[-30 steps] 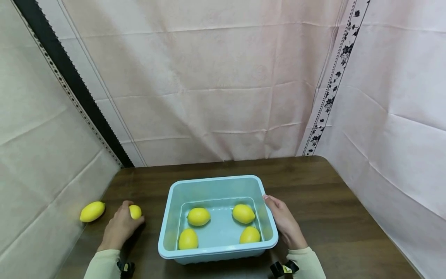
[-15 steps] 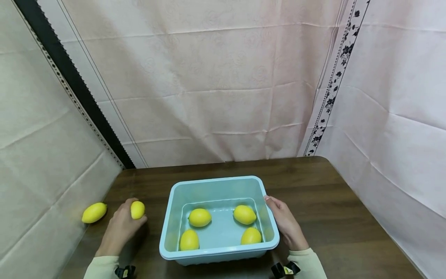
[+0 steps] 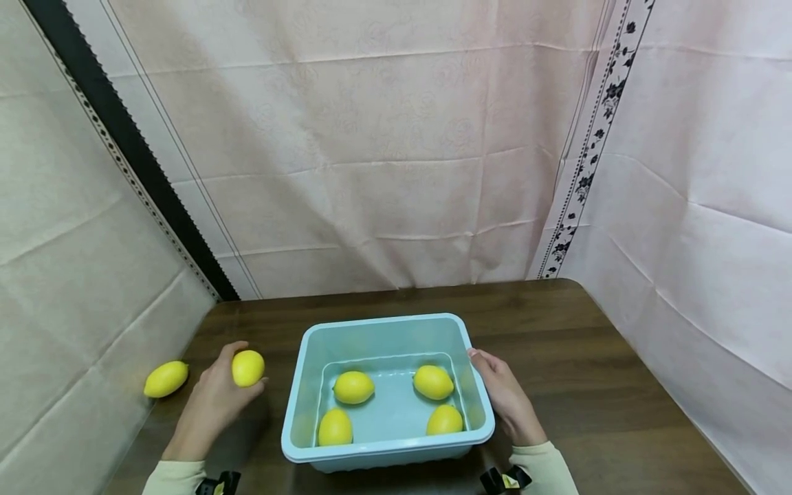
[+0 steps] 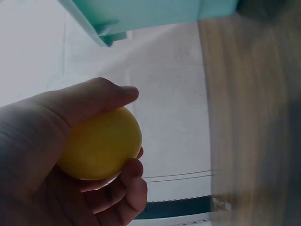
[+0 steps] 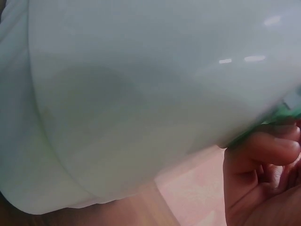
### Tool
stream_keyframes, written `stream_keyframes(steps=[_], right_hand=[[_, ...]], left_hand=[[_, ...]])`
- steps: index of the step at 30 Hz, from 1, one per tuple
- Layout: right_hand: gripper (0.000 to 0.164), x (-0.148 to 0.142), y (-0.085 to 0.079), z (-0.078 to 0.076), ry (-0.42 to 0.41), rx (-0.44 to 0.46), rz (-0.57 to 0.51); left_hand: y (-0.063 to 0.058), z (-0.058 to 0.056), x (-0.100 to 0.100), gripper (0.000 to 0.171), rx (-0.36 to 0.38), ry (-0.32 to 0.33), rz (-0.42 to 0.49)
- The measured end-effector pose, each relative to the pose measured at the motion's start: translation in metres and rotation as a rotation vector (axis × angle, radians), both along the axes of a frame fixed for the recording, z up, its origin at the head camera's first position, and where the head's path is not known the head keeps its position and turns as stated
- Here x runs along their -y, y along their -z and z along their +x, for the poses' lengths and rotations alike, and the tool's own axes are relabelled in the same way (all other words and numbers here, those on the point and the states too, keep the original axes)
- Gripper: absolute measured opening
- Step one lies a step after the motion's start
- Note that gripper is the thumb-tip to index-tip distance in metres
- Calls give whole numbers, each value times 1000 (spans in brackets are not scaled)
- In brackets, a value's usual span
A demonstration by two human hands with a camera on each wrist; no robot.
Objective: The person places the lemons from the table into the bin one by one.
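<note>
My left hand [image 3: 213, 399] holds a yellow lemon [image 3: 248, 368] between thumb and curled fingers, left of the light blue plastic basin [image 3: 371, 450]. The left wrist view shows the same lemon [image 4: 106, 146] with the thumb along one side and fingertips on the other. With my right hand [image 3: 507, 395] I grip the basin's right rim, thumb over the edge; the right wrist view shows the basin's outer wall [image 5: 141, 103] filling most of the picture. Inside the basin lie several lemons, among them one at the back left [image 3: 354, 387] and one at the back right [image 3: 433, 381].
Another lemon [image 3: 166, 379] lies at the table's left edge, beyond my left hand. The dark wooden table [image 3: 594, 385] extends to the right of the basin. Pale cloth hangings [image 3: 383, 165] stand behind the table and on both sides.
The lemon in my left hand has come up from the table and shifted slightly right, showing more fully between the fingers. My right hand and the basin have hardly moved.
</note>
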State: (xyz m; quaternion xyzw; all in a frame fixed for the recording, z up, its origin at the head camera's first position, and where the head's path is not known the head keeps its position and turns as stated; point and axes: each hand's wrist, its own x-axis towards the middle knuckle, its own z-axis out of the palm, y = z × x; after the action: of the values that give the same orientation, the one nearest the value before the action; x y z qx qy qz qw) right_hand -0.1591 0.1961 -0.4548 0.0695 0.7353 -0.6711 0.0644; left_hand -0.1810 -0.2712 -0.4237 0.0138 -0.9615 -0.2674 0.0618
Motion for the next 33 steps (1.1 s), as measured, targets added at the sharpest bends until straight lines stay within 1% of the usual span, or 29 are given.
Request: stream_keyframes(steps=[3, 6, 13, 19, 24, 30, 33], right_hand=[[54, 1, 0, 0, 1, -1, -2], [53, 1, 0, 0, 3, 6, -2], [54, 1, -1, 0, 2, 9, -10], [51, -1, 0, 0, 1, -2, -27], [51, -1, 1, 0, 1, -2, -31], [50, -1, 0, 0, 4, 10, -34], [51, -2, 0, 0, 0, 3, -40]], left_hand=[[-7, 4, -4, 81, -34, -11, 7], [-12, 8, -8, 78, -76, -8, 13], [-22, 15, -18, 71, -173, 25, 20], [-30, 21, -28, 71, -206, 44, 40], [-35, 27, -37, 69, -229, 79, 50], [-37, 34, -50, 68, -212, 114, 105], [-37, 35, -57, 67, -235, 146, 130]])
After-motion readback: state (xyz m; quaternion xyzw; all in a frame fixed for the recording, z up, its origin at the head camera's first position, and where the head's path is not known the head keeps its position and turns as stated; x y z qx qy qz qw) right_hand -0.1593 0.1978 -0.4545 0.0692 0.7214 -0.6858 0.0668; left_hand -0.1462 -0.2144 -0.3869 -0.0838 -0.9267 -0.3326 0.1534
